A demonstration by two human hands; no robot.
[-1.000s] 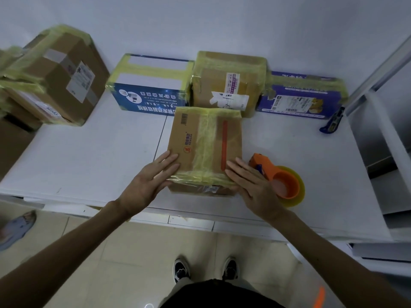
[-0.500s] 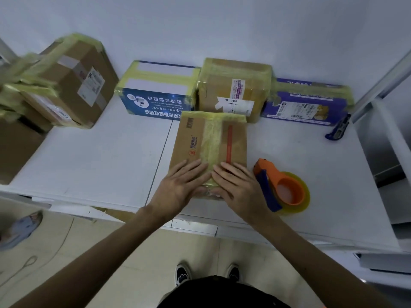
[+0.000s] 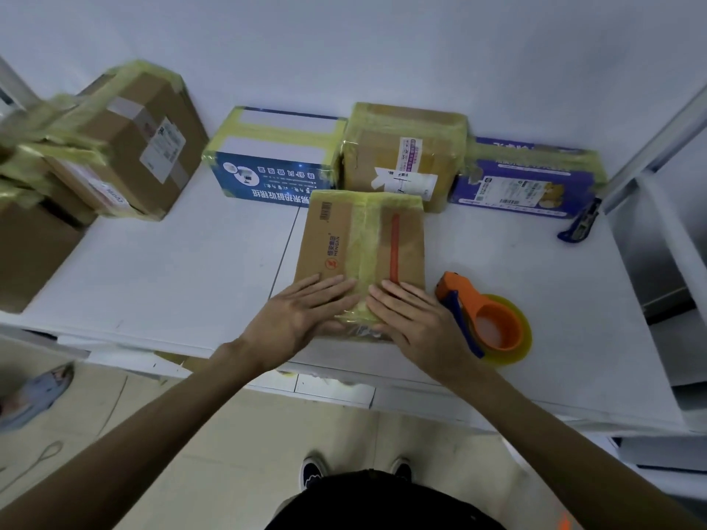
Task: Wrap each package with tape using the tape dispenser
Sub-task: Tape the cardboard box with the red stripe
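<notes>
Head view: left hand [image 3: 302, 319] and right hand [image 3: 417, 327] press open-palmed on taped package [image 3: 363, 239].

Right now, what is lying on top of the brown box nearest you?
The left hand and right hand rest flat on the brown box, over a yellowish tape strip beside a red stripe. The hands cover the box's near end.

White wall [image 3: 344, 40], white table [image 3: 172, 269], beige tile floor [image 3: 237, 453].

Dim, bluish light; soft, wide-angle-warped, blurred left edge.
</notes>
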